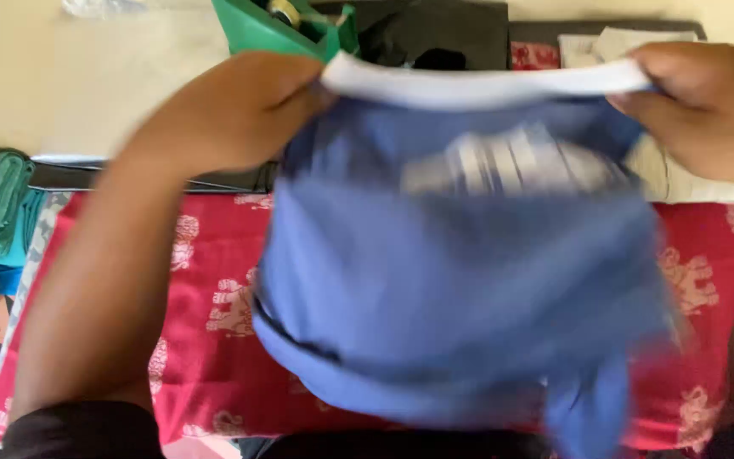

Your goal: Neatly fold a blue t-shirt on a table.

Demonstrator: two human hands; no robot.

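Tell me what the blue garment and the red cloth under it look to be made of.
Blue garment: likely soft knit fabric, matte, hanging limp from both hands, with a white band along its top edge; motion blur hides the weave. Red cloth: apparently thin woven cotton, matte, printed with pale figures.

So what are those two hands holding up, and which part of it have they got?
A blue garment, held by its white band at the top edge: the left hand grips one end, the right hand the other. The cloth hangs blurred above the red patterned cloth.

Red patterned cloth (206, 280), cream wall (87, 76)
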